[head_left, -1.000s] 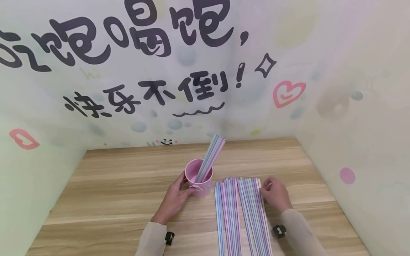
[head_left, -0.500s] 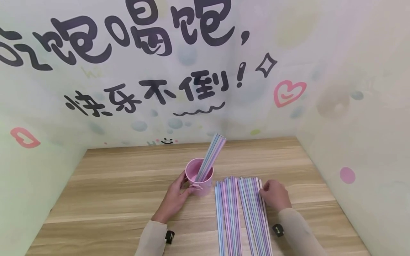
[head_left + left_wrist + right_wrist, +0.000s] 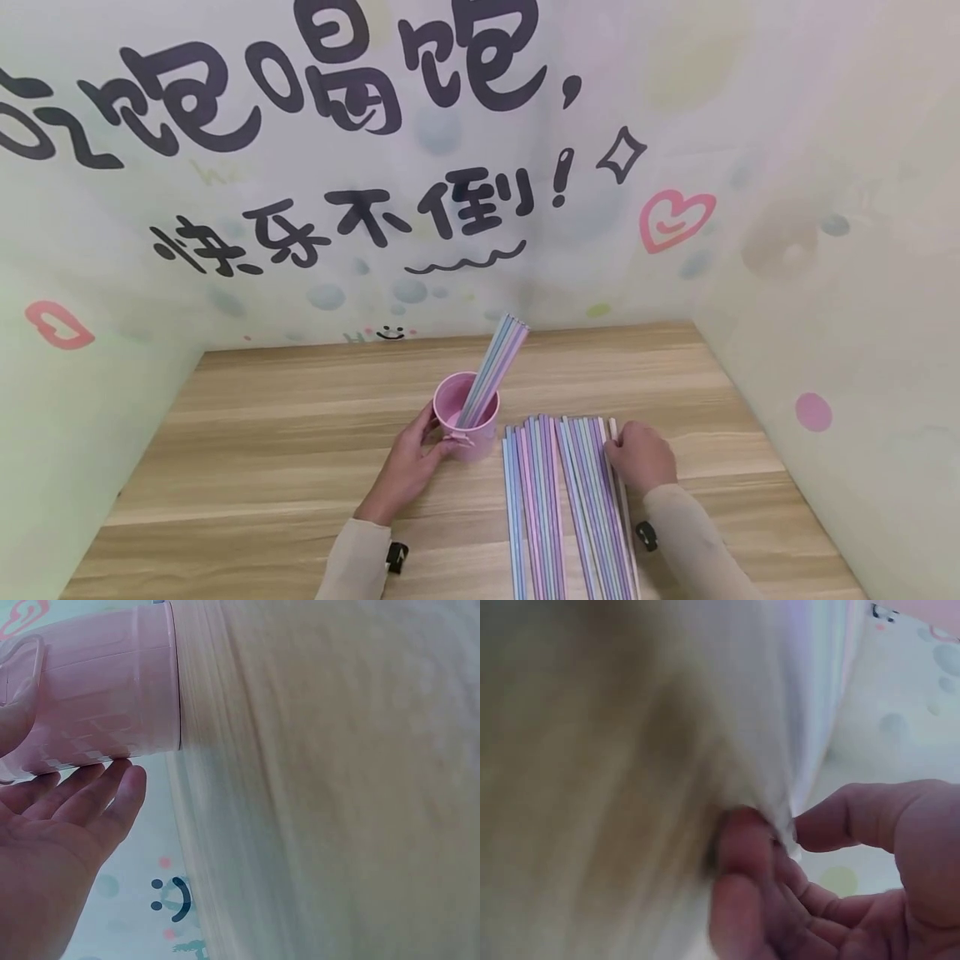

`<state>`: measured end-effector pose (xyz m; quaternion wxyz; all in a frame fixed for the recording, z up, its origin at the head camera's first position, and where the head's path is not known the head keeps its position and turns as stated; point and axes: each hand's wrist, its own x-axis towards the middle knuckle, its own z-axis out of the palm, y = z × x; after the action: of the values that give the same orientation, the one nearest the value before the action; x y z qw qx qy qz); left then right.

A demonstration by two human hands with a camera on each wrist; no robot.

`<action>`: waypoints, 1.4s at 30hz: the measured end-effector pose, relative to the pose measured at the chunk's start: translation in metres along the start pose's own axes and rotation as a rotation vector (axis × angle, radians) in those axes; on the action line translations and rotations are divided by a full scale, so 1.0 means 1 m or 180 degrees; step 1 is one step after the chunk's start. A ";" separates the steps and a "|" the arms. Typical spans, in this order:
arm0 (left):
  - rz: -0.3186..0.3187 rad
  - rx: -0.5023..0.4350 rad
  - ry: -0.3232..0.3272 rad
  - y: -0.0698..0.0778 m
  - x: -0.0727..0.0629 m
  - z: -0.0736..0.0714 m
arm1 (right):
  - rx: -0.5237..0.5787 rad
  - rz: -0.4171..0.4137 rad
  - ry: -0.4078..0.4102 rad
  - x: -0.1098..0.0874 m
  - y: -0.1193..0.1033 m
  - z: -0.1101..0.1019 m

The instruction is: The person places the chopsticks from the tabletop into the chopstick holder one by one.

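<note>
My left hand (image 3: 408, 467) holds a small pink bucket (image 3: 472, 446) by its near side, thumb at the handle and fingers along the wall. In the left wrist view the bucket (image 3: 105, 690) has its base on the tabletop. A bundle of thin pastel sticks (image 3: 495, 371) leans to the right inside it. To the right, my right hand (image 3: 643, 458) pinches the upper part of one pale stick (image 3: 613, 427) between thumb and fingers. This stick stands slightly apart from the rightmost group of sticks (image 3: 596, 492). The right wrist view is blurred around the fingertips.
Two more groups of sticks lie between the bucket and the right group: a narrow blue one (image 3: 513, 500) and a mixed pink and blue one (image 3: 543, 500). The wooden table (image 3: 285, 433) meets printed walls (image 3: 360, 308) at the back and both sides.
My right hand has pulled the pale stick a little to the right, opening a narrow gap at its upper end. My left hand and the bucket have stayed in place.
</note>
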<state>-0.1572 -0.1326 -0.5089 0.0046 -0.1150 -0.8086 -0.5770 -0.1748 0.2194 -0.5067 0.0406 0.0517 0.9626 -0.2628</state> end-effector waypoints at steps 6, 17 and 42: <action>0.0008 -0.0003 0.0000 0.000 -0.001 0.000 | 0.0118 0.0004 -0.0129 0.005 -0.005 -0.010; 0.0115 -0.0016 0.0023 -0.004 0.000 0.000 | 0.0884 -0.0185 0.0030 0.007 -0.038 -0.044; 0.0116 -0.0055 0.0148 0.002 -0.001 0.004 | 0.2692 -0.0761 0.0858 0.015 -0.132 -0.085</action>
<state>-0.1557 -0.1281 -0.5081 0.0329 -0.1164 -0.8010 -0.5863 -0.2096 0.1514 -0.3690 -0.1402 -0.0141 0.7667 -0.6263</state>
